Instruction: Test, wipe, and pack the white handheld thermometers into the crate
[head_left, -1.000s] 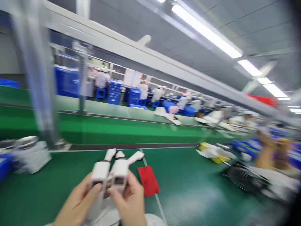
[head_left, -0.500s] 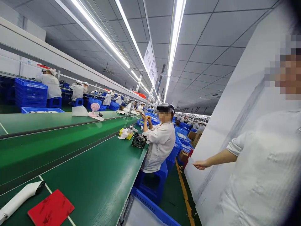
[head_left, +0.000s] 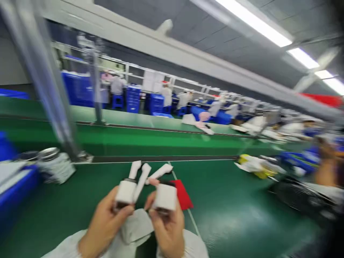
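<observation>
My left hand [head_left: 103, 216] is closed around a white boxy part [head_left: 126, 191] with dark ends, lifted above the bench. In my right hand [head_left: 172, 225] is a similar white block [head_left: 166, 197], dark along its top and bottom edges. The two pieces are side by side and apart. Motion blur hides their exact kind. Just beyond my hands, several long white handle-like pieces [head_left: 161, 171] lie on the green bench. A red sheet [head_left: 183, 194] lies partly behind my right hand. Below and between my hands is some white material [head_left: 138, 225].
A blue bin [head_left: 20, 191] and a plastic-wrapped jar [head_left: 53, 165] stand at left, near a metal post [head_left: 49, 82]. To the right are a yellow container [head_left: 262, 170] with white cloth, a black fan [head_left: 292, 193] and a co-worker's blurred arm [head_left: 325, 172]. A green conveyor [head_left: 150, 144] runs behind.
My view has swung left and down from the aisle and the co-workers to the bench. Both my hands now show, each with a white block in it.
</observation>
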Demonstrator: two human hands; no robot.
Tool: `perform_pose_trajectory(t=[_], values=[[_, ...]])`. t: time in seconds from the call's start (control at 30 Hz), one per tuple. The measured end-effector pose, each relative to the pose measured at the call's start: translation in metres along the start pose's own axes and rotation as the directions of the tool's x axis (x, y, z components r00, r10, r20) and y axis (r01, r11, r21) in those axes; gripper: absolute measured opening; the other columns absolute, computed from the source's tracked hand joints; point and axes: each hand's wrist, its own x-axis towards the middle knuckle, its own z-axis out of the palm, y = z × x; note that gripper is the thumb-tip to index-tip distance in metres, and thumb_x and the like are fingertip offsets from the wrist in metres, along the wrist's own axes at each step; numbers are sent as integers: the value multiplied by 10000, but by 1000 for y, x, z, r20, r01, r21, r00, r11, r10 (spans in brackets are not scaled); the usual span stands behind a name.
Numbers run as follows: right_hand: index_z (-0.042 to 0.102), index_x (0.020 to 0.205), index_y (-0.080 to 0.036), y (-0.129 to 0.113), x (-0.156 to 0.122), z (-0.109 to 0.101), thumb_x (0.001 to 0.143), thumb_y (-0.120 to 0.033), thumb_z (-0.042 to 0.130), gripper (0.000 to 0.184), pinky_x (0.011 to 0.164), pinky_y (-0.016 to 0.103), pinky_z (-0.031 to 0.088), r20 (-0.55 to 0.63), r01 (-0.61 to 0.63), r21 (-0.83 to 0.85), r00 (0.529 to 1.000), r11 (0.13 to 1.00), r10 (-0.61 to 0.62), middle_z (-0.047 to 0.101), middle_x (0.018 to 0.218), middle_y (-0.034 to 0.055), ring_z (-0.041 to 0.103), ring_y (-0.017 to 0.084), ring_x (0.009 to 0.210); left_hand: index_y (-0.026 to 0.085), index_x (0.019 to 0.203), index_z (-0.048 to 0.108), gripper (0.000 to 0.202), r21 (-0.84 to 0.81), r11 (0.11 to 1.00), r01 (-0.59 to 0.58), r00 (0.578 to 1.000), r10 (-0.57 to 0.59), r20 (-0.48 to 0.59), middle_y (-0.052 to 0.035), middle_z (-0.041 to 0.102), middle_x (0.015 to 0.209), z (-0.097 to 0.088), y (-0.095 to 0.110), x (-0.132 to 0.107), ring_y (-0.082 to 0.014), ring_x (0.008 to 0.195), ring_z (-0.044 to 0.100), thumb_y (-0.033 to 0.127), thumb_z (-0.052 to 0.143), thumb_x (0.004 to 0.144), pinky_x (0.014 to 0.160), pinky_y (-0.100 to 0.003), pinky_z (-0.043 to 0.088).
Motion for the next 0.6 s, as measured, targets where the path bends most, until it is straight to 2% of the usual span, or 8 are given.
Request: perform_pose_trajectory(t=[0.1, 0.17, 0.3, 0.33, 0.37, 0.43, 0.5, 0.6], values=[[476, 1351, -223, 4, -4, -5, 855, -351, 582, 523, 703, 375, 525, 137, 135, -32, 982, 990, -130, 681, 828, 87, 637, 229, 730, 167, 777, 591, 310, 53, 998, -30, 998, 26, 65, 6, 552, 662, -6, -3, -2, -137, 612, 480, 456, 698, 737, 558, -235, 384], [471, 1368, -226, 0, -2, -13, 846, -306, 580, 539, 669, 359, 528, 294, 247, -70, 931, 967, -216, 675, 760, 73, 634, 221, 684, 175, 795, 572, 299, 38, 999, -6, 995, 2, 99, 13, 540, 666, -1, -5, 1, -128, 603, 458, 454, 673, 760, 552, -228, 365], [623, 1173, -270, -17, 9, -25, 810, -242, 653, 366, 575, 308, 518, 541, 262, -87, 822, 961, -175, 685, 711, 44, 618, 195, 617, 170, 780, 557, 356, 46, 999, 1, 987, -8, 162, -12, 582, 689, 1, -7, 1, -146, 625, 496, 510, 658, 756, 574, -247, 363], [646, 1108, -273, -20, 11, -27, 817, -243, 651, 292, 558, 299, 512, 525, 231, -74, 836, 970, -159, 685, 713, 42, 613, 189, 611, 168, 785, 560, 374, 47, 999, -8, 984, -1, 180, -16, 590, 689, 0, -6, 1, -150, 623, 503, 528, 658, 750, 574, -252, 362], [646, 1078, -273, -22, 12, -27, 836, -249, 632, 244, 546, 294, 506, 455, 205, -52, 876, 977, -160, 684, 727, 43, 609, 184, 606, 167, 796, 567, 390, 48, 999, -17, 982, 8, 191, -19, 596, 688, -1, -6, 1, -152, 621, 509, 543, 658, 746, 572, -255, 360], [617, 1089, -267, -21, 9, -24, 870, -258, 584, 222, 567, 313, 507, 187, 169, -33, 969, 985, -160, 677, 791, 53, 607, 180, 608, 167, 820, 579, 417, 56, 998, -32, 980, 20, 197, -25, 608, 696, -2, -4, 1, -158, 627, 521, 568, 656, 741, 574, -259, 363], [594, 1111, -249, -15, 3, -19, 874, -256, 575, 237, 633, 348, 513, -58, 94, -84, 993, 992, -99, 670, 872, 69, 622, 186, 646, 166, 812, 580, 448, 59, 997, -46, 980, 34, 196, -29, 610, 692, -2, -2, 1, -161, 626, 525, 604, 641, 739, 577, -261, 369], [597, 1116, -205, -6, -4, -14, 845, -278, 607, 281, 634, 340, 513, -88, 14, -164, 996, 986, -29, 678, 875, 78, 620, 179, 642, 167, 773, 578, 474, 73, 995, -65, 981, 51, 188, -30, 604, 680, 0, 1, 0, -159, 625, 526, 640, 600, 756, 563, -252, 375]])
